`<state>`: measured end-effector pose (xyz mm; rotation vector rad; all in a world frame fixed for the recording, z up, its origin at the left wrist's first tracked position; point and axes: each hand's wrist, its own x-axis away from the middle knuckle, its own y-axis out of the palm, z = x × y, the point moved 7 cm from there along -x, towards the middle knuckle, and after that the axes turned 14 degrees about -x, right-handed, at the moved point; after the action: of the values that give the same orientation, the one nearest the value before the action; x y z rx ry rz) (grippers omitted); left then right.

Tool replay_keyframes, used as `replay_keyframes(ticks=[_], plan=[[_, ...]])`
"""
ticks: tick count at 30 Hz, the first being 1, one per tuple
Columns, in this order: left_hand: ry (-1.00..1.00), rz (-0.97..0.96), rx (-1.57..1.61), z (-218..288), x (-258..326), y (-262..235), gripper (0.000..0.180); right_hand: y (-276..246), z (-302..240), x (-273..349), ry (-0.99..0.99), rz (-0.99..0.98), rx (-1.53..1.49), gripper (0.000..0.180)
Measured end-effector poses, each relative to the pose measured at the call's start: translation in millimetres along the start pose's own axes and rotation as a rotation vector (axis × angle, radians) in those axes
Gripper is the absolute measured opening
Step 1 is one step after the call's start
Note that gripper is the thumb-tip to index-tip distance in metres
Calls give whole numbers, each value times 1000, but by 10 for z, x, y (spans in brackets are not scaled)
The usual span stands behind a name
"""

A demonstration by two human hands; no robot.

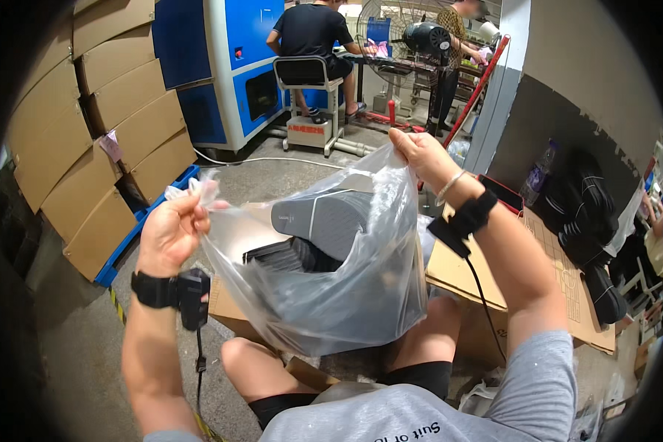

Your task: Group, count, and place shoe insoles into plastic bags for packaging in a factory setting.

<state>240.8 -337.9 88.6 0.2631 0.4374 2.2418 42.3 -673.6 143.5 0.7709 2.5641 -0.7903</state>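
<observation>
A clear plastic bag (324, 313) stretches between my raised hands above my knees. My left hand (173, 228) is closed on the bunched left edge of its mouth. Higher up, my right hand (425, 158) pinches the bag's right rim with thumb and fingers. Through the mouth shows a grey, sole-shaped piece (339, 215) with a light band around it. Beside it sits a black ribbed piece (291, 254), partly covered by the plastic. What lies deeper in the bag is blurred by the film. Part of an open cardboard box (228, 306) shows behind and below the bag.
Stacked cartons (99, 96) stand on a blue pallet (125, 239) at left. A flattened carton (560, 283) lies at right, near bundled black soles (586, 195) and a bottle (541, 169). Ahead, one person (313, 33) sits near a blue machine (250, 44); another (453, 44) stands beyond a fan.
</observation>
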Motion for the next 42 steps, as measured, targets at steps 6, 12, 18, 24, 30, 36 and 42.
replay_keyframes(ticks=[6,12,18,24,30,36,42], plan=[[-98,0,-76,-588,44,253,33,-275,775,293,219,179,50,47],[236,51,-10,-16,273,785,35,-542,623,390,170,431,-446,41],[-29,-126,-239,-343,223,741,27,-209,914,452,191,139,153,47],[154,-136,-97,-217,287,922,27,-337,507,355,251,278,-311,44],[-22,-193,-225,-415,137,867,31,-304,1311,500,300,203,228,51],[-131,-261,-87,-1142,138,839,25,-242,1343,648,286,112,225,47],[-168,-219,-231,-745,870,1063,28,-150,1097,760,560,-197,72,43]])
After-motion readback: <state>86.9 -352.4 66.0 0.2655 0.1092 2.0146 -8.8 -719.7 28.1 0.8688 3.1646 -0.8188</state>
